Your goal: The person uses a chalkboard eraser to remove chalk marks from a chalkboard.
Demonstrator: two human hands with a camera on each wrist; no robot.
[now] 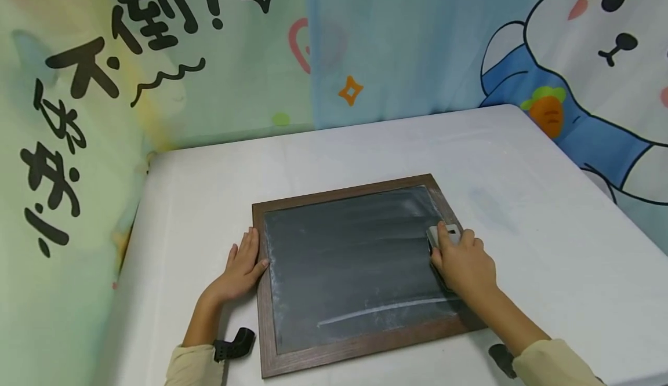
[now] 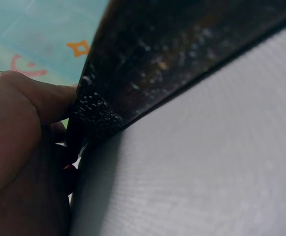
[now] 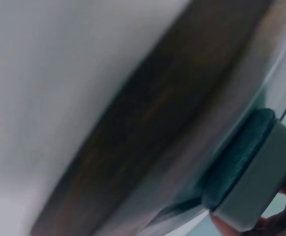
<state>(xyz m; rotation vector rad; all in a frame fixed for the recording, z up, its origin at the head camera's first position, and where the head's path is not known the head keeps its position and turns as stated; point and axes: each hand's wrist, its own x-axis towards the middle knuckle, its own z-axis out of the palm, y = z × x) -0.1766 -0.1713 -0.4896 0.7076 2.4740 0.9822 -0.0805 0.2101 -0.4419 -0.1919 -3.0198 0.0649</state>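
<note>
A framed chalkboard (image 1: 344, 258) lies on a white-covered table, its slate smeared with chalk haze. One pale chalk streak (image 1: 365, 313) runs across its lower part. My right hand (image 1: 466, 263) grips a blackboard eraser (image 1: 453, 233) at the board's right side. In the right wrist view the eraser (image 3: 261, 172) shows a grey body and dark teal felt; the felt's contact with the slate is blurred. Along the left edge of the wooden frame (image 1: 265, 328), my left hand (image 1: 241, 270) rests with straight fingers, thumb touching the frame. The left wrist view shows the frame's speckled dark side (image 2: 147, 69) by the thumb.
The white tabletop (image 1: 334, 160) stretches around the board. A printed curtain (image 1: 396, 38) with lettering and a cartoon animal hangs behind and to the left. A black wrist device (image 1: 236, 344) sits at the left sleeve, and a dark one (image 1: 502, 360) shows by the right sleeve.
</note>
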